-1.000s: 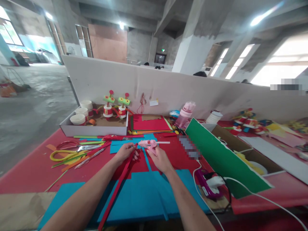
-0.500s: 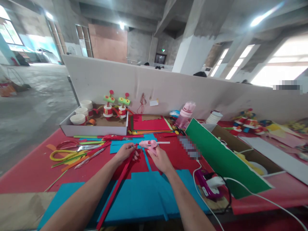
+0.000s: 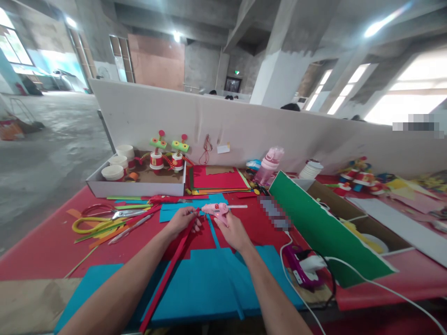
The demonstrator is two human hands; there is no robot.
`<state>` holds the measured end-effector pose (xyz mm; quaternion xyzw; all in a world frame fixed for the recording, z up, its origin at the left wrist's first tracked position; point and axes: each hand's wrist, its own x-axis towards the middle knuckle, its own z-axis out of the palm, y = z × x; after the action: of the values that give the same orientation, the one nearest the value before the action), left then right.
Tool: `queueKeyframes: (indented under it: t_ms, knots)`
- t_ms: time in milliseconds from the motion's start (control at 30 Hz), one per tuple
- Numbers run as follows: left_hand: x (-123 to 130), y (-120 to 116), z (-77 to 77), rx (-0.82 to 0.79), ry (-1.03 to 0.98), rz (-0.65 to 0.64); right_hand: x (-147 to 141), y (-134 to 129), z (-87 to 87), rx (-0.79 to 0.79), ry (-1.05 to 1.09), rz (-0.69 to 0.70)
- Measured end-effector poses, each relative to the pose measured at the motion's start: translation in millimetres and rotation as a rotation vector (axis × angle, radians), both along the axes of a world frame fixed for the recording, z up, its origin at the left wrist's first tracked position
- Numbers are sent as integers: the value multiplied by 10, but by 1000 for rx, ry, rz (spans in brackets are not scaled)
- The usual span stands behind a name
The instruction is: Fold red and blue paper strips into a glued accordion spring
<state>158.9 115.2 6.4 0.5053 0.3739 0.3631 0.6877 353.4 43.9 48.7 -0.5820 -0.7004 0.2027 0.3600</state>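
Note:
My right hand (image 3: 229, 229) is closed round the handle of a pink hot glue gun (image 3: 214, 209), with a clear glue stick (image 3: 238, 206) poking out of its back end. The gun's nozzle points left, at the tip of a long red paper strip (image 3: 171, 272). My left hand (image 3: 185, 222) pinches that strip near its upper end; whether nozzle and paper touch, I cannot tell. From there the strip runs down over blue paper sheets (image 3: 209, 274) to the table's front edge. A narrow blue strip (image 3: 213, 232) lies below the gun.
Scissors (image 3: 115, 213), a pen and paper strips lie at left. Behind them a box (image 3: 139, 190) holds cups and two cup figures. Coloured sheets (image 3: 220, 179), a pink bottle (image 3: 268, 165), a green board (image 3: 324, 232) and a purple power strip (image 3: 303, 270) with cables surround the work area.
Almost nothing differs. The glue gun stays at the red strip's end, and both hands keep their places.

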Motion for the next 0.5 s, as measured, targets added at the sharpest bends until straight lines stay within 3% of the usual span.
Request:
queueKeyframes:
  t_ms: [233,500]
  knots:
    - [-2,3,-2,8,9,2,33,27,-14,-16,113,-32]
    - [-73,19,-1,22,-73,-42,295,155,-153,-248,622,-149]
